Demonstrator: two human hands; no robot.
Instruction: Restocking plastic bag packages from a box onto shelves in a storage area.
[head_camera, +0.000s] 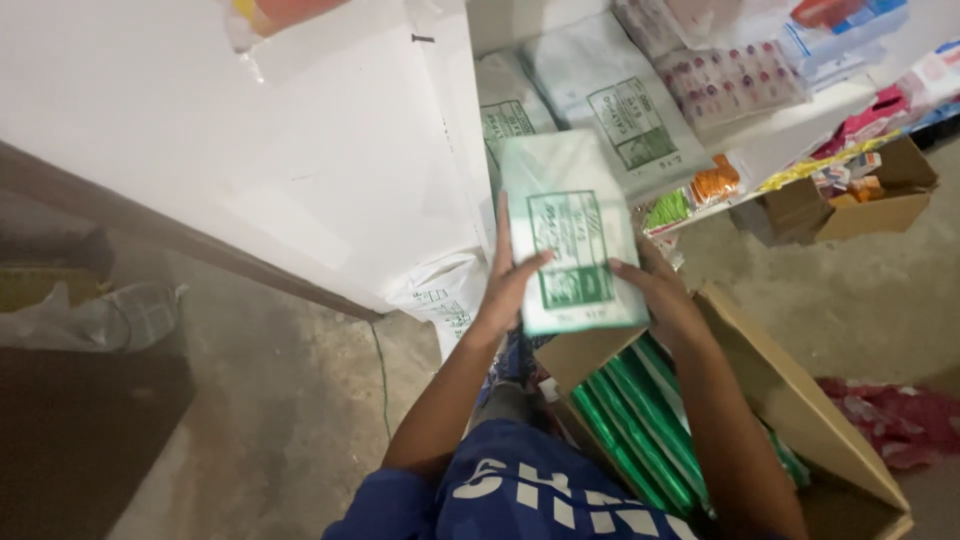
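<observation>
A flat pack of clear plastic bags with a green printed label (570, 235) is held up in front of me by both hands. My left hand (508, 280) grips its left edge, thumb across the front. On the pack's lower right corner sits my right hand (662, 295). Below the hands is an open cardboard box (790, 400) holding several green packs (640, 420) stood on edge. Two similar labelled packs (610, 100) lie on the white shelf (790, 130) just beyond the held one.
A white panel (250, 140) rises on the left. A white sack (445, 290) leans at its foot. Further packs of goods (730, 80) crowd the shelf, and a second open cardboard box (870, 200) stands on the concrete floor at right. Red plastic (900, 420) lies near the box.
</observation>
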